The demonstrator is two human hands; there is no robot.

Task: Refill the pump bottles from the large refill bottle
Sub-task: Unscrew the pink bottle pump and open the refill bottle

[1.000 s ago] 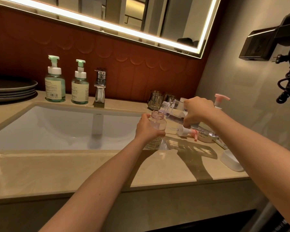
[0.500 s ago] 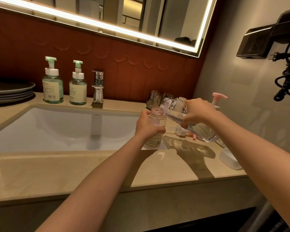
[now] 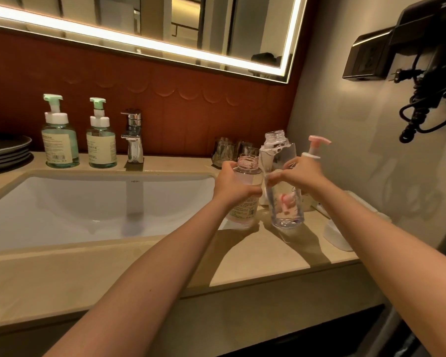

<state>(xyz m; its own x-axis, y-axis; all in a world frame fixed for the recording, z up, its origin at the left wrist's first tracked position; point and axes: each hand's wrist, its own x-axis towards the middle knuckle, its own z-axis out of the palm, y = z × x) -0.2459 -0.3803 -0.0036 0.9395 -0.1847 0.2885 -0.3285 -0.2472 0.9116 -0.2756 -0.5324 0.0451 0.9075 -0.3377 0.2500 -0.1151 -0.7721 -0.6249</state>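
Left hand [image 3: 232,185] gripped the uncapped pump bottle [image 3: 246,210], right hand [image 3: 300,173] the refill bottle [image 3: 286,210] mid-body; both judged light, squeezable, slippery plastic.

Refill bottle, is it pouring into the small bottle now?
No, the refill bottle is upright in the right hand, mouth pointing up.

A small pump bottle [image 3: 243,212], pink-tinted and labelled, is standing upright on the bench [image 3: 255,258] with its pump off and its threaded neck open, the left hand [image 3: 232,184] gripping its shoulder. Just beside it on the right, the large refill bottle [image 3: 287,215] of clear plastic is being held upright and uncapped, the right hand [image 3: 299,173] wrapping its middle. A pink-topped pump bottle [image 3: 311,153] is standing behind them. Two green-topped pump bottles [image 3: 59,143] [image 3: 101,143] are standing side by side, well apart to the left.
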